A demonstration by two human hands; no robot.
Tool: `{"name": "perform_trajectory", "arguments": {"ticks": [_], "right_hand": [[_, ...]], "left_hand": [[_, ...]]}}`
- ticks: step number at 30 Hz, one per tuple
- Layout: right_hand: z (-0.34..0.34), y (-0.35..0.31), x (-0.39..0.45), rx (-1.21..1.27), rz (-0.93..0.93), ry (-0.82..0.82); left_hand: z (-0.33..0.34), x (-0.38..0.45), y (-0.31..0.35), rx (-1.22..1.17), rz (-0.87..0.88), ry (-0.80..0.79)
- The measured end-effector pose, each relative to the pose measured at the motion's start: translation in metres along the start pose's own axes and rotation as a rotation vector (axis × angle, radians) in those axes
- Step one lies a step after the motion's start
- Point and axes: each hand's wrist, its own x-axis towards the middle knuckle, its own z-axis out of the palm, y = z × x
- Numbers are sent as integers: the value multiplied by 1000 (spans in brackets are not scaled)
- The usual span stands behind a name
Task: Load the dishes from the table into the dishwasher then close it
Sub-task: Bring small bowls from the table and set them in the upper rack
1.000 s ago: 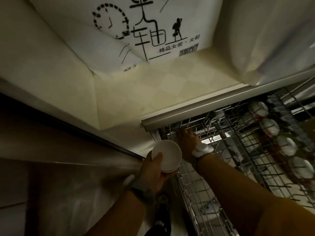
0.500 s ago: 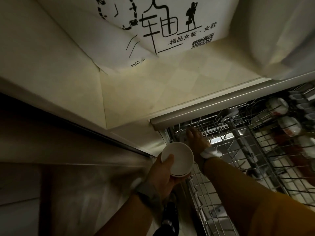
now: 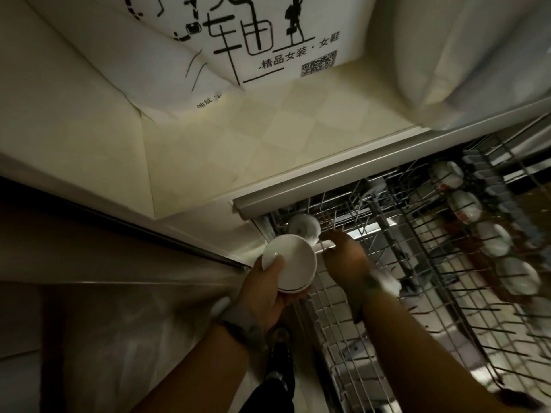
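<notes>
Right hand [image 3: 346, 259] now off small bowl [image 3: 304, 226] in rack [image 3: 447, 293], fingers loose | left hand [image 3: 268, 293] grips bowl [image 3: 287, 263] by rim | light, glazed, slippery, fragile.

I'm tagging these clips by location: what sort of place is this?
Probably a home kitchen: an open dishwasher rack with bowls loaded, a counter above it, and the left hand holding a white bowl.

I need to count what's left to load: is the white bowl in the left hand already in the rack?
Not yet: the left hand grips the white bowl beside the rack.
</notes>
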Motion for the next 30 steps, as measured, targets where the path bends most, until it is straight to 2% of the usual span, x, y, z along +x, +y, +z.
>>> {"name": "perform_trajectory", "arguments": {"ticks": [1, 3, 4, 6, 9, 15, 21, 24, 26, 27, 28, 30], "right_hand": [[-11, -7, -21, 228, 26, -34], [-32, -17, -57, 694, 21, -230], [-35, -20, -68, 805, -5, -343], [-37, -21, -76, 818, -77, -465], [-36, -17, -75, 852, -53, -422], [-53, -17, -76, 909, -81, -324], [-49, -21, -78, 961, -52, -329], [-54, -32, -74, 1102, 46, -210], [-60, -35, -66, 1254, 145, -87], [-63, -37, -61, 1241, 168, -27], [-66, -36, -56, 1105, 162, 24], [-64, -31, -47, 564, 56, 72]], "left_hand": [[3, -3, 1, 33, 8, 12], [9, -5, 2, 137, 16, 30], [11, -4, 5, 196, 16, 33], [19, -3, 7, 339, -16, 52], [30, -4, 11, 471, -95, 56], [40, -12, 10, 480, -208, -78], [41, -18, 12, 573, -214, -159], [40, -16, 12, 532, -145, -152], [38, -12, 13, 418, -61, -58], [37, -10, 14, 347, -30, -8], [36, -7, 15, 290, -5, 22], [35, -3, 18, 215, 42, 46]]}}
